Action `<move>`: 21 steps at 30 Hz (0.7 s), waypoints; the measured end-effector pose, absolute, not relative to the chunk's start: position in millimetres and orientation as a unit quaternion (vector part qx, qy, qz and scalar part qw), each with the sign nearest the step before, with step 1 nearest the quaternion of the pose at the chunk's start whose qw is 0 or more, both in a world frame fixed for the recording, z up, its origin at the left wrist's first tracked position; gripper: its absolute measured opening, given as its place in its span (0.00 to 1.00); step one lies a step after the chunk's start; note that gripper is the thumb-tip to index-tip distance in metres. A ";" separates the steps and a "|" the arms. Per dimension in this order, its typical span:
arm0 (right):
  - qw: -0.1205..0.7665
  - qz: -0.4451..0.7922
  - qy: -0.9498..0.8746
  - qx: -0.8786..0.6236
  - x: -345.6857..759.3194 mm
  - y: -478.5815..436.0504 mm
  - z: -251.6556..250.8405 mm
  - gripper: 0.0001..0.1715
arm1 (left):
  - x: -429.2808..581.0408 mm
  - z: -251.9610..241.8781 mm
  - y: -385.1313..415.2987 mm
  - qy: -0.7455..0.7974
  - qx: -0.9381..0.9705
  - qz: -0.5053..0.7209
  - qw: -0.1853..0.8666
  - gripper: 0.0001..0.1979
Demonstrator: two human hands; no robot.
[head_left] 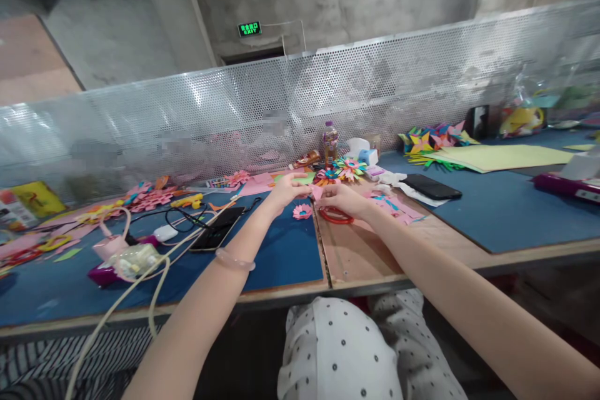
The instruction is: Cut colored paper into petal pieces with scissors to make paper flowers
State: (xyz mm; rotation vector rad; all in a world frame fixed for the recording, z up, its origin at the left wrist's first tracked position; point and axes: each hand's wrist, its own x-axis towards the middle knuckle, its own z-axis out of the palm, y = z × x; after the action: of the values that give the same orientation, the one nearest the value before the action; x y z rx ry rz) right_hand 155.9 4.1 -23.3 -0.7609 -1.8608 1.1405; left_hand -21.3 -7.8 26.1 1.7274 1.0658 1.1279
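Between my two hands, above the table, is a small folded piece of pink paper (317, 192). My left hand (287, 191) grips its left side, fingers pinched together. On the right, the fingers of my right hand (344, 200) are closed on the same paper. Just below lies a pink paper flower (302, 212) with a blue centre, touched by neither hand. Red-handled scissors (335, 216) rest on the bare wood under my right hand, partly covered by it.
Left of me lie a phone (218, 229), cables and a power strip (105, 275). Colourful paper flowers (349, 168) and a bottle (330, 142) stand ahead, before a perforated metal screen (244, 100). To the right are a black phone (432, 187) and yellow paper sheets (506, 157).
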 end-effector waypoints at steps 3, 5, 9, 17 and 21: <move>0.407 0.436 -0.745 -0.300 156.6 6.4 -25.2 0.17 | -20.6 26.0 -9.2 0.424 0.687 0.441 0.392 0.23; 0.410 0.430 -0.746 -0.299 157.0 7.4 -26.1 0.17 | -20.0 26.0 -9.6 0.421 0.687 0.441 0.395 0.23; 0.421 0.450 -0.730 -0.296 156.5 7.1 -26.8 0.17 | -19.7 25.9 -8.8 0.417 0.680 0.444 0.407 0.25; 0.397 0.545 -0.683 -0.281 154.4 3.9 -25.3 0.19 | -21.8 24.5 -6.2 0.405 0.681 0.439 0.425 0.31; 0.401 0.550 -0.682 -0.270 154.1 1.3 -25.1 0.20 | -20.4 23.8 -7.9 0.406 0.689 0.429 0.419 0.33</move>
State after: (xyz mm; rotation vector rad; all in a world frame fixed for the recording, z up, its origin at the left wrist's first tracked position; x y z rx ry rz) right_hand 154.1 1.3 -25.1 -0.6821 -1.7237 1.3899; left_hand -20.4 -7.9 23.8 1.7282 1.0183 1.0768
